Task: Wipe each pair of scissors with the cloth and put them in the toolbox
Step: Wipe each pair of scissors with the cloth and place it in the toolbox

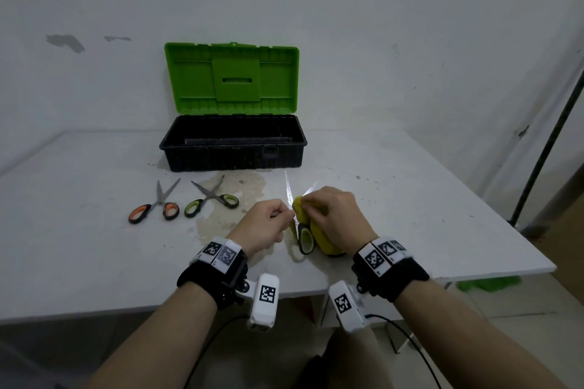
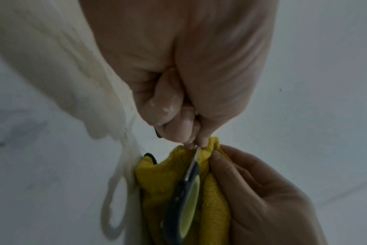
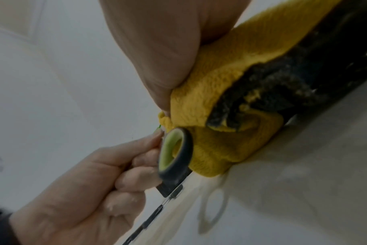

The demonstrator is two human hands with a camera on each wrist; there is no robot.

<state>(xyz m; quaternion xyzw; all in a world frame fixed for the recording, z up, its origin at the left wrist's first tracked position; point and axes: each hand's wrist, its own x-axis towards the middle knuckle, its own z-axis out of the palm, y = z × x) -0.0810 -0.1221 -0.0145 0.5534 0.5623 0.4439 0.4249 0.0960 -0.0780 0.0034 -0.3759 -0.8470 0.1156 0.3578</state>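
Note:
I hold a pair of green-and-black-handled scissors [image 1: 306, 238] upright over the table's front, blades [image 1: 288, 189] spread and pointing away. My left hand [image 1: 288, 215] pinches the metal near the pivot, its other fingers curled. My right hand [image 1: 304, 199] grips a yellow cloth [image 1: 319, 230] bunched against the scissors. In the left wrist view the left hand [image 2: 196, 144] pinches the blade above the handle loop [image 2: 189, 207] and cloth [image 2: 157, 182]. The right wrist view shows the right hand [image 3: 166, 107] squeezing the cloth [image 3: 210, 99] beside the loop [image 3: 176, 154]. The toolbox [image 1: 234, 158] stands open behind, green lid up.
Orange-handled scissors [image 1: 155, 208] and another green-handled pair [image 1: 211, 199] lie half spread on the white table [image 1: 79, 246], left of my hands. A pale stain [image 1: 234, 199] spreads in front of the toolbox. A dark pole [image 1: 546, 148] stands off the table's right edge.

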